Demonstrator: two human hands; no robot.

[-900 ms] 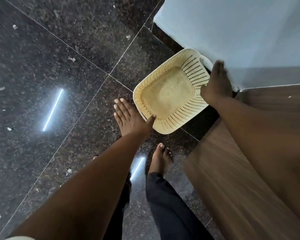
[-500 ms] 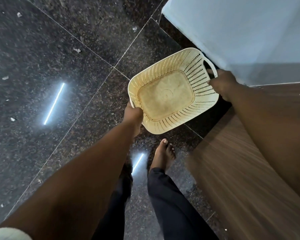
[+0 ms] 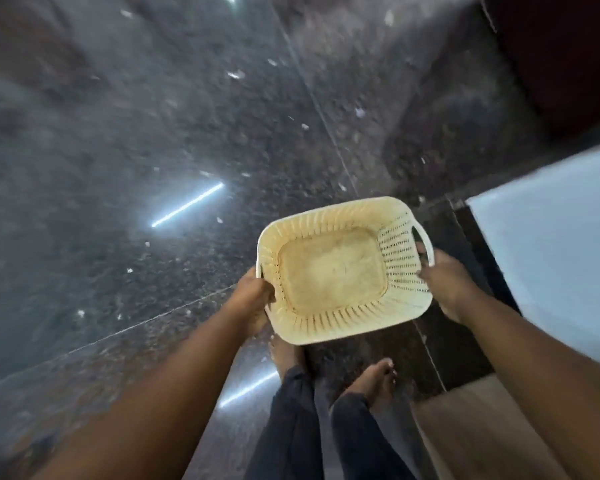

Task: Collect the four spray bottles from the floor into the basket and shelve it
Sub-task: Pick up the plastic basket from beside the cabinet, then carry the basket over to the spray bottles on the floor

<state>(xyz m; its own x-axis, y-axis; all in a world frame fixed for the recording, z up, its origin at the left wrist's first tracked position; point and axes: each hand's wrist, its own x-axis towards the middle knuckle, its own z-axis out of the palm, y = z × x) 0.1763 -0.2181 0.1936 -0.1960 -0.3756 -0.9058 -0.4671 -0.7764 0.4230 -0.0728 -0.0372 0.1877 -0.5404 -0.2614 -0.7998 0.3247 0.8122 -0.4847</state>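
Head view, motion-blurred throughout; fine detail unreliable.

Basket (image 3: 343, 268): cream plastic, roughly rectangular with rounded corners, slotted and perforated walls, solid flat bottom. Held in the air above the floor (image 3: 153, 133), open side facing the camera. Interior is bare; bottom looks discoloured, a dull yellowish tone. A loop handle projects from its right end.

Left hand (image 3: 252, 296): closed on the basket's left end, fingers (image 3: 267, 292) wrapped over the rim, thumb side on the inside wall. Grip is firm contact, not a hover.

Right hand (image 3: 445, 284): at the basket's right end, just below the loop handle. Fingers curled against the perforated wall and rim there, holding it. Whether any finger passes through the handle opening cannot be told because of blur.

Both forearms reach out from the lower frame edge toward the basket, one on each side of it.

Floor: dark speckled stone tiles with thin pale joint lines; small pale scraps scattered beyond the basket. Two bright strip-light reflections, one beyond and left of the basket, one nearer than it, beside the feet.

Bare feet (image 3: 374, 382) and dark trouser legs (image 3: 312, 427) directly below the basket.

Right of the basket: a pale blue-white surface (image 3: 551, 254). Nearer than that, a wood-grain surface (image 3: 465, 438) at lower right.

Spray bottles: none visible in this view.
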